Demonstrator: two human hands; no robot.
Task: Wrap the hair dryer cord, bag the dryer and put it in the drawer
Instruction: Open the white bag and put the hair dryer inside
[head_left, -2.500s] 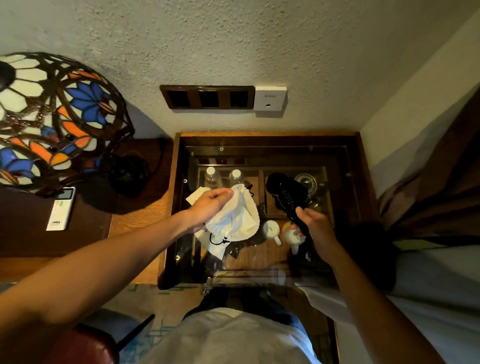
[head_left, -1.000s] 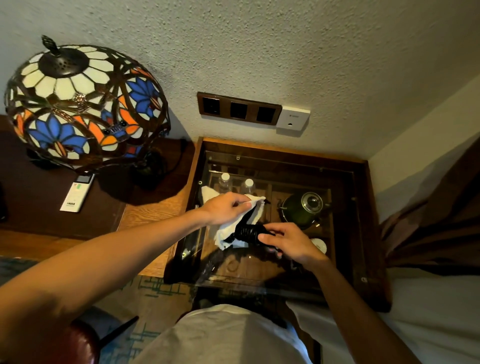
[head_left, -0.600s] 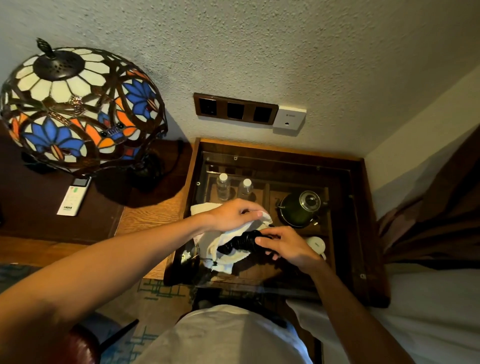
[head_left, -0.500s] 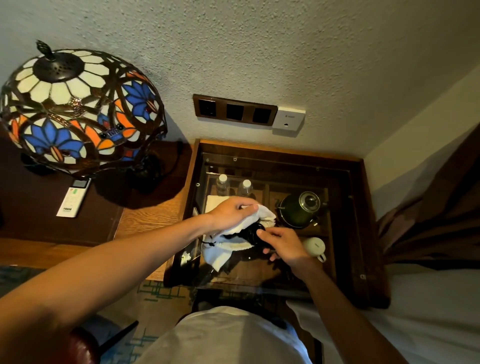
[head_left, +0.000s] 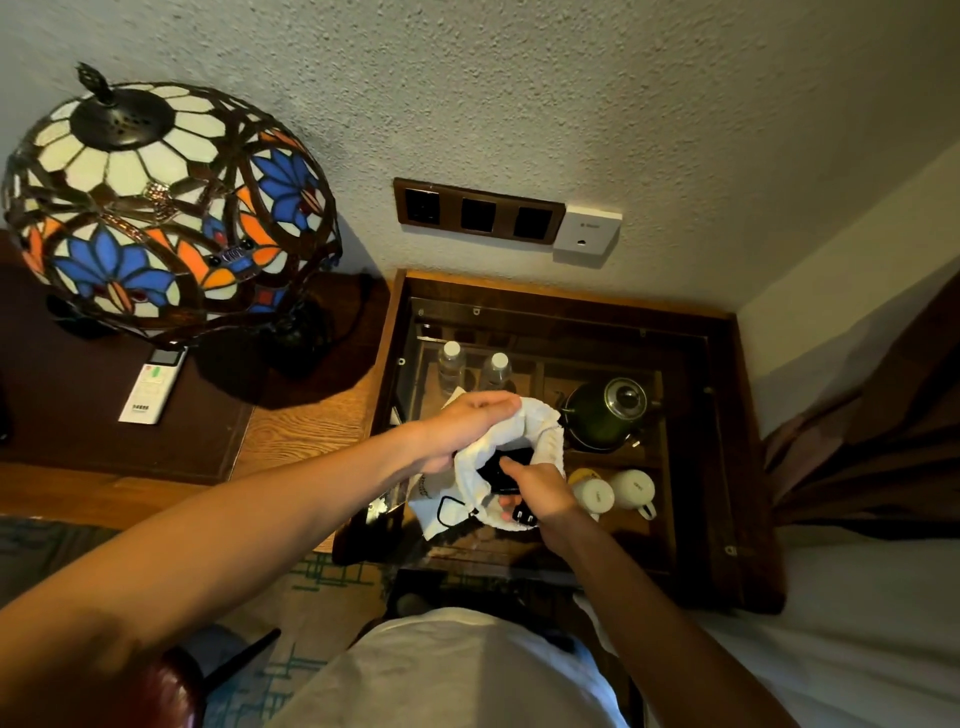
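A white cloth drawstring bag (head_left: 535, 431) is held open above the glass-topped table (head_left: 691, 467). My left hand (head_left: 467, 426) grips the bag's upper left rim. The black hair dryer (head_left: 506, 470) sits mostly inside the bag's mouth, only a dark part showing. My right hand (head_left: 537, 493) is closed on the dryer at the bag's opening, with the black plug (head_left: 522, 517) poking out under the fingers. The bag's black drawstring (head_left: 449, 512) hangs below it. No drawer is visible.
Under the glass stand two water bottles (head_left: 449, 364), a green kettle (head_left: 605, 413) and two white mugs (head_left: 631, 491). A stained-glass lamp (head_left: 161, 208) and a white remote (head_left: 150, 387) stand on the desk to the left. Wall sockets (head_left: 478, 215) lie behind; a bed (head_left: 857, 623) is at right.
The dryer was held bare in my right hand beside the bag; since then it has gone into the bag's mouth, and the bag has been pulled further around it.
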